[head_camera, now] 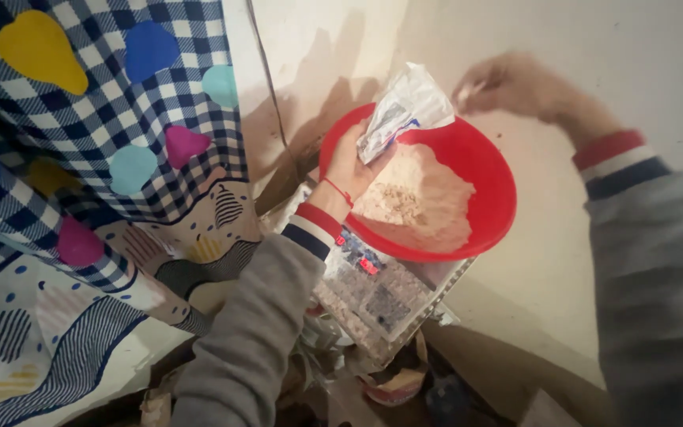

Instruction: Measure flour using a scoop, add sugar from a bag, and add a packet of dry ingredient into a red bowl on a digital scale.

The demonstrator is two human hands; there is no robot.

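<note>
A red bowl point(490, 164) holds a heap of pale flour point(420, 198) with a patch of grainy brown stuff on it. My left hand point(351, 168) reaches over the bowl's near rim and grips a small crinkled clear packet point(403, 111) above the flour. My right hand point(507, 83) hovers, blurred, past the bowl's far rim, fingers loosely curled with nothing seen in them. Both arms wear grey sleeves with red, white and navy cuffs.
The bowl rests on a flat patterned tray point(389, 304) propped over clutter near the floor. A checked cloth with coloured shapes point(104, 119) hangs at left. A pale wall point(594, 47) fills the background; a thin cord point(266, 71) runs down it.
</note>
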